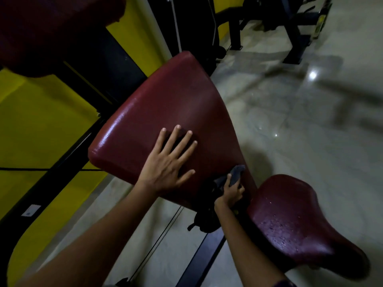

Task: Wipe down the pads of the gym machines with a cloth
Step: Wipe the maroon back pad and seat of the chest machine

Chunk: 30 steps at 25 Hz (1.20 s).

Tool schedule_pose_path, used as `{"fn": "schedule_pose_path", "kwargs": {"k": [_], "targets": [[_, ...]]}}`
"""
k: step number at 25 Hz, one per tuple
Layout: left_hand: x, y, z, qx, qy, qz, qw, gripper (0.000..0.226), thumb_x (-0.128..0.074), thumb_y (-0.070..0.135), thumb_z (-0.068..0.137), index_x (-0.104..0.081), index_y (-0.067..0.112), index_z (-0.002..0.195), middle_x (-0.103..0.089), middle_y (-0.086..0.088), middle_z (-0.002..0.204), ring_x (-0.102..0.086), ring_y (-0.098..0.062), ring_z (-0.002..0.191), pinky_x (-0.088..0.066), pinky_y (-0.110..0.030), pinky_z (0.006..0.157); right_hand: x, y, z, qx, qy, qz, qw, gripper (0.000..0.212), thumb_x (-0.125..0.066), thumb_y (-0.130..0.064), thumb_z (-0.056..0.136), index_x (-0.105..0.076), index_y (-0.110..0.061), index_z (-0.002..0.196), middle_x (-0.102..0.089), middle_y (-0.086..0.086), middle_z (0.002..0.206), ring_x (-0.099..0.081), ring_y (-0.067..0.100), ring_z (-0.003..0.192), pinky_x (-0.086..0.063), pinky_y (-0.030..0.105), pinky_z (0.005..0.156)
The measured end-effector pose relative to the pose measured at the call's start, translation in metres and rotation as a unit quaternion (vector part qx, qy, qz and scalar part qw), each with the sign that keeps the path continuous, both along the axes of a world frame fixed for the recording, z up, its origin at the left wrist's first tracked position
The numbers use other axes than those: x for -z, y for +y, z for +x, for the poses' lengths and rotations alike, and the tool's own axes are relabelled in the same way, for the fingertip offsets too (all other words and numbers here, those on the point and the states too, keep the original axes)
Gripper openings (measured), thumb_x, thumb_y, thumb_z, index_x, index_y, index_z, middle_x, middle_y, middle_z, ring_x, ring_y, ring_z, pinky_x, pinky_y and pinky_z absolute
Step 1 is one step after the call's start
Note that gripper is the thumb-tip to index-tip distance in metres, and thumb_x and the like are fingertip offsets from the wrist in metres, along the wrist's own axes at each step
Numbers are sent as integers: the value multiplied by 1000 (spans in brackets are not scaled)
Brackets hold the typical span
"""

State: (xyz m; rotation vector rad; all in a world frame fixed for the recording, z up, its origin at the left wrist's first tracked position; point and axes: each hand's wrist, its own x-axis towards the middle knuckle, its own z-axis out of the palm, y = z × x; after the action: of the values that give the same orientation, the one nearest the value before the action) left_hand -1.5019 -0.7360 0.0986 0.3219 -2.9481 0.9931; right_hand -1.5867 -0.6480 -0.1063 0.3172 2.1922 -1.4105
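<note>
Backrest pad braced, cloth working its lower edge.

Left hand (167, 162) lies flat on the maroon backrest pad (176, 104), fingers straight and spread, holding nothing; likely it steadies the tilted pad so it does not rock under the wiping. Right hand (231, 192) has its grip curled round a dark grey cloth (236, 175), bunched, one corner sticking up, pressed at the pad's lower right edge just beside the gap to the seat pad (294, 222). Bunching probably lets the cloth reach into that narrow seam (dim light, hard to see how deep). Seat pad carries water droplets, so it looks not yet wiped dry. Another maroon pad (51, 27) hangs at top left, untouched. Yellow-and-black machine frame (41, 125) behind; glossy tile floor (310, 121) below.
</note>
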Motion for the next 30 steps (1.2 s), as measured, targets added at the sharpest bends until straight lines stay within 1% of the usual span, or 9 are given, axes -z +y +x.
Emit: {"fn": "schedule_pose_path", "kwargs": {"k": [2, 3, 8, 11, 15, 24, 26, 28, 30], "targets": [[12, 2, -1, -18, -10, -39, 999, 70, -29, 57, 91, -36, 14, 145, -27, -13, 154, -18, -38, 141, -9, -58, 113, 16, 6, -15, 5, -125, 10, 992, 57, -39, -49, 96, -40, -17, 143, -37, 24, 138, -42, 42, 122, -38, 48, 99], [14, 1, 0, -20, -7, -58, 998, 69, -28, 57, 91, -34, 14, 146, -25, -13, 154, -17, -39, 141, -9, -59, 113, 12, 4, -19, 19, -126, 8, 992, 55, -41, -47, 97, -37, -19, 144, -34, 22, 141, -39, 40, 125, -36, 48, 102], [15, 1, 0, -18, -12, -93, 995, 71, -28, 58, 93, -29, 12, 148, -21, -15, 155, -16, -42, 141, -12, -61, 111, -31, -23, -25, -49, 126, -85, 987, 53, -47, -38, 96, -46, -4, 136, -40, 23, 139, -38, 36, 127, -30, 37, 100], [18, 0, 1, -13, -9, -104, 994, 70, -27, 58, 94, -28, 12, 148, -21, -16, 155, -16, -42, 141, -11, -61, 111, 5, -26, -50, 3, 151, -45, 988, 83, -33, -65, 89, -55, 6, 125, -51, 32, 123, -52, 44, 112, -41, 41, 94], [18, 0, 0, -7, -11, -110, 994, 70, -24, 58, 95, -26, 12, 148, -20, -16, 155, -16, -43, 140, -10, -62, 110, 75, -8, -72, -36, -74, 28, 996, 66, -39, -52, 96, -45, 0, 137, -41, 25, 138, -44, 37, 123, -32, 42, 104], [21, 1, 2, -5, -9, -118, 993, 73, -24, 60, 93, -25, 12, 148, -18, -17, 155, -13, -44, 140, -7, -63, 110, 80, 20, -18, 38, -153, 36, 987, 58, -36, -44, 99, -34, -6, 144, -35, 21, 145, -34, 35, 133, -23, 40, 107], [22, 1, 2, -7, -11, -122, 992, 74, -24, 60, 92, -24, 12, 149, -17, -17, 156, -13, -44, 140, -6, -63, 110, 75, 27, 16, 30, -177, 53, 982, 55, -40, -35, 100, -27, -9, 147, -28, 21, 149, -29, 36, 137, -21, 43, 110], [21, 3, 2, -12, -12, -129, 991, 75, -25, 61, 92, -24, 12, 149, -17, -17, 156, -12, -44, 141, -4, -63, 110, 63, 36, 44, -69, -171, 42, 982, 57, -42, -17, 100, -17, -9, 150, -19, 21, 153, -22, 37, 140, -21, 43, 114], [20, 3, 0, -15, -15, -131, 991, 75, -27, 61, 91, -25, 13, 149, -18, -16, 156, -13, -43, 141, -3, -63, 110, 51, 26, 38, -4, -193, 39, 980, 50, -41, -17, 100, -26, -7, 147, -25, 20, 151, -26, 38, 138, -26, 41, 109]]}}
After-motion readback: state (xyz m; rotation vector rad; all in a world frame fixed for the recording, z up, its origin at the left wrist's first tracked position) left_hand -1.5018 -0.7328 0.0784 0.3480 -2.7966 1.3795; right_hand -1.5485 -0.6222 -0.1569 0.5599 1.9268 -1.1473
